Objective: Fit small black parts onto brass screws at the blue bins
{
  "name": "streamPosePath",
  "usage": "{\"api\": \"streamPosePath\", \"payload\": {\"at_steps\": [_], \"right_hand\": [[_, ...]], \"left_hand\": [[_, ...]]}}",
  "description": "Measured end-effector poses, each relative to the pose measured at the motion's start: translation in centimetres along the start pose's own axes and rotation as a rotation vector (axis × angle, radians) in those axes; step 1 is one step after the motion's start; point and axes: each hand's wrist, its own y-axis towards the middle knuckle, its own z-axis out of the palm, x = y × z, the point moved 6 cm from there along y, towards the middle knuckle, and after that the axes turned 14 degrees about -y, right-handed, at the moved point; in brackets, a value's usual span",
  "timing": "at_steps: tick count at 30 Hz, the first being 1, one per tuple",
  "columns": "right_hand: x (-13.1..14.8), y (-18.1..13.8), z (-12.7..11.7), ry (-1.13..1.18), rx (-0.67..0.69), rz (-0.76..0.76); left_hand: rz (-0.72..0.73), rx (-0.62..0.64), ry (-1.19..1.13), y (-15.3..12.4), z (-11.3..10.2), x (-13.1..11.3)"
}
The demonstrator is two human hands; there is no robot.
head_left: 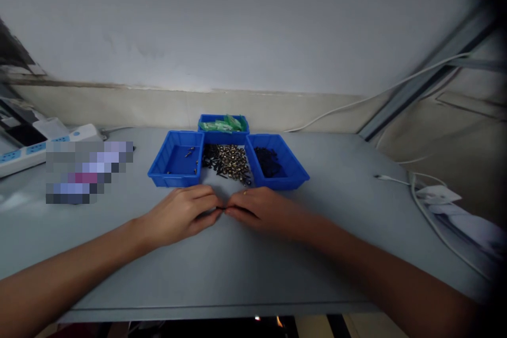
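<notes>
My left hand (184, 212) and my right hand (261, 208) meet fingertip to fingertip above the grey table, both pinched closed. Between the fingertips shows a small dark piece (222, 208), too small to name. Just beyond the hands lies a pile of small brassy metal parts (233, 161), with black pieces (209, 157) at its left side. A blue bin (158, 169) on the left holds a few small metal parts (190, 151). In the right blue bin (291, 179) sits a heap of small black parts (267, 161).
Behind the pile, a third blue bin (225, 136) holds green plastic packets (224, 124). A white power strip (51, 148) and a blurred-out object (91, 171) lie at the left. White cables (428, 222) run along the right side. A wall (245, 37) closes the back.
</notes>
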Motion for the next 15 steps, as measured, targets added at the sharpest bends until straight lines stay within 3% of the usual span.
{"api": "streamPosePath", "payload": {"at_steps": [5,15], "right_hand": [[-0.43,-0.06,0.26,0.023,-0.022,0.002],[-0.69,-0.30,0.65,0.002,-0.015,-0.015]], "left_hand": [[-0.075,0.004,0.014,-0.07,0.00,0.26],[-0.029,0.039,0.047,-0.06,0.16,0.00]]}}
